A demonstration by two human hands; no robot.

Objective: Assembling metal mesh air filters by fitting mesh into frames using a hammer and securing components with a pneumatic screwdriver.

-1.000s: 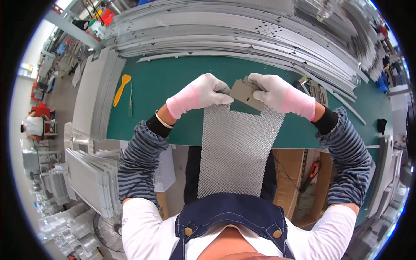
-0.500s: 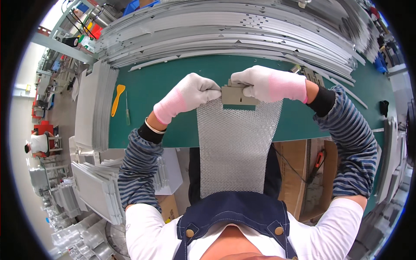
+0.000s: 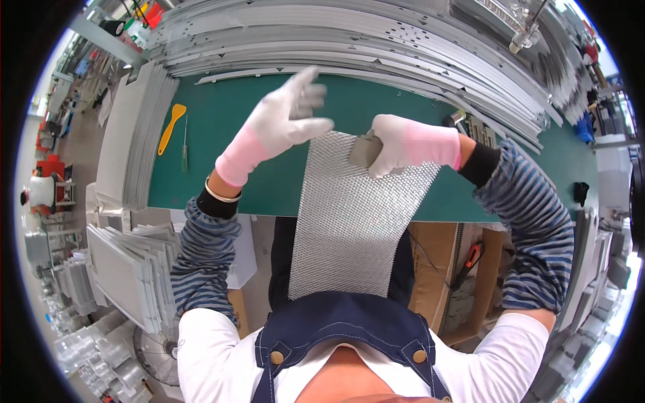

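At a green workbench (image 3: 222, 168) backed by stacked metal strips (image 3: 349, 40), a person's right hand (image 3: 403, 144) closes its fingers around a small grey block (image 3: 365, 151) pressed on a silver mesh sheet (image 3: 356, 221); the left hand (image 3: 282, 124) hovers beside it, fingers spread, holding nothing.

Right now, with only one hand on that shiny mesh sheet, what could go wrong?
Only the right hand pins the mesh sheet, pressing a small grey block on its top edge. The left hand is lifted, open. Most of the sheet hangs off the green table toward the lap, so it might slide off. Its cut edges could also snag the thin gloves.
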